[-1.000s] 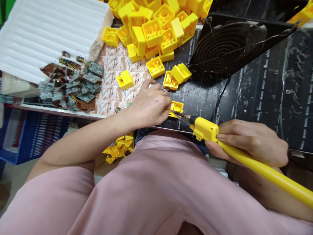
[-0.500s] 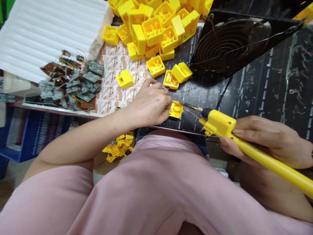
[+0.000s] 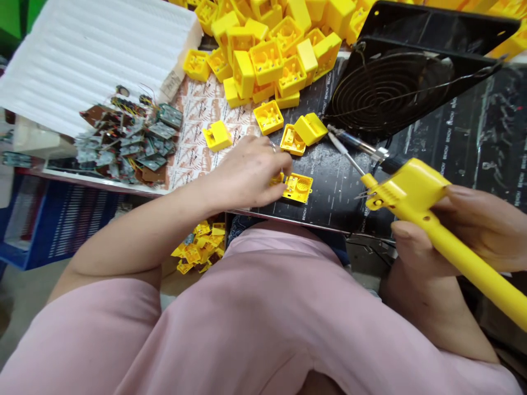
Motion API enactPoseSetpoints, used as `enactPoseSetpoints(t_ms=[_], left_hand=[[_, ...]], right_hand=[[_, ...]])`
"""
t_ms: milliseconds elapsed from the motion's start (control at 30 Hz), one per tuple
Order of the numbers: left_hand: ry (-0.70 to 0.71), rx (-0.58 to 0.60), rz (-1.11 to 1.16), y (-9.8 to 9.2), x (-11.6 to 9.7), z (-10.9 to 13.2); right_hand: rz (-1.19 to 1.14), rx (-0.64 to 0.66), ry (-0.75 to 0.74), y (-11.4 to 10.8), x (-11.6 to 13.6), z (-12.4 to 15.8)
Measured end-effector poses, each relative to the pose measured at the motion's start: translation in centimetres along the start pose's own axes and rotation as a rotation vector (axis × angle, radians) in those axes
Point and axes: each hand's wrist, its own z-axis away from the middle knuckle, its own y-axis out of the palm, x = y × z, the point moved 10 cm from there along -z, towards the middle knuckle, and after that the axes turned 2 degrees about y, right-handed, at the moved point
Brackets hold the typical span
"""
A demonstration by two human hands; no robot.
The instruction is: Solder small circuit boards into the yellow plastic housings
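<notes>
Presently in hand: judged to be soldering work on a yellow plastic housing [image 3: 297,188], with the yellow-handled soldering iron [image 3: 411,189] lifted off it.
Housing position: lying open side up near the front edge of a black printed mat [image 3: 341,211], just beside the left hand [image 3: 247,175].
Left grip: fingertips [image 3: 284,163] drawn together at a small yellow piece [image 3: 276,179] touching the housing's near side; whether the piece is clamped cannot be told.
Right grip: right hand [image 3: 481,225] clamped around the iron's handle, thumb beneath.
Next move: judged to call for settling the small piece against the housing, with the iron held clear meanwhile.
Surroundings: a heap of yellow housings [image 3: 267,60] lies beyond, and a pile of circuit boards [image 3: 127,145] lies to the left.
Change from earlier frame: the iron has swung up and right, its tip [image 3: 354,140] now well clear of the housing and near a wire fan guard [image 3: 387,90].
</notes>
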Motion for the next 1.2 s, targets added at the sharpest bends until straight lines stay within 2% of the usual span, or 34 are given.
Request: enactPoseSetpoints(t_ms=[67, 133, 200, 233, 300, 367, 467, 567, 633, 700, 767, 833, 900, 967, 1033, 1133, 1200], left_hand=[[0.007, -0.033, 0.038, -1.2, 1.2, 0.9], [0.061, -0.088, 0.059, -1.3, 1.6, 1.9], [0.152, -0.167, 0.021, -0.1, 0.9, 2.8], [0.196, -0.209, -0.028, 0.8, 0.4, 3.2], [0.246, -0.270, -0.138, 2.5, -0.4, 4.3], [0.219, -0.289, -0.169, 2.8, 0.1, 6.1], [0.119, -0.202, -0.024, 0.5, 3.0, 11.1], [0.135, 0.009, 0.108, -1.6, 4.8, 16.8], [0.125, 0.016, 0.085, -2.6, 5.7, 18.5], [0.018, -0.088, 0.018, -2.9, 7.4, 17.2], [-0.157, -0.248, -0.035, -2.5, 9.6, 14.0], [-0.278, -0.319, -0.038, -0.9, 11.3, 10.1], [-0.350, -0.328, -0.051, 0.4, 12.2, 6.7], [-0.330, -0.295, 0.025, 1.2, 11.8, 4.6], [-0.210, -0.201, 0.224, 1.6, 10.1, 3.5], [-0.058, -0.008, 0.492, 1.8, 7.6, 3.1], [-0.062, 0.116, 0.515, 2.2, 7.3, 2.9]], right_hand=[[0.028, -0.176, -0.014, -1.0, 0.6, 0.1], [0.044, -0.222, -0.059, -0.9, 0.9, 0.1], [0.095, -0.240, -0.161, -0.8, 1.4, 0.2], [0.118, -0.210, -0.223, -0.4, 1.7, 0.1], [0.135, -0.064, -0.329, 1.4, 2.2, -0.4], [0.164, 0.105, -0.401, 3.6, 2.6, -1.0], [0.285, 0.186, -0.514, 5.8, 3.7, -2.2], [0.325, 0.246, -0.566, 7.6, 4.2, -3.4], [0.356, 0.292, -0.575, 9.1, 3.9, -4.3], [0.409, 0.322, -0.597, 10.9, 3.6, -5.1], [0.465, 0.344, -0.612, 12.8, 3.1, -5.9], [0.515, 0.365, -0.608, 14.5, 2.5, -6.6], [0.544, 0.393, -0.586, 15.4, 2.2, -6.9], [0.493, 0.412, -0.546, 15.3, 2.4, -6.6], [0.391, 0.403, -0.494, 14.4, 3.3, -5.7], [0.315, 0.324, -0.415, 12.4, 4.5, -3.8], [0.308, 0.275, -0.374, 11.3, 4.7, -2.5]])
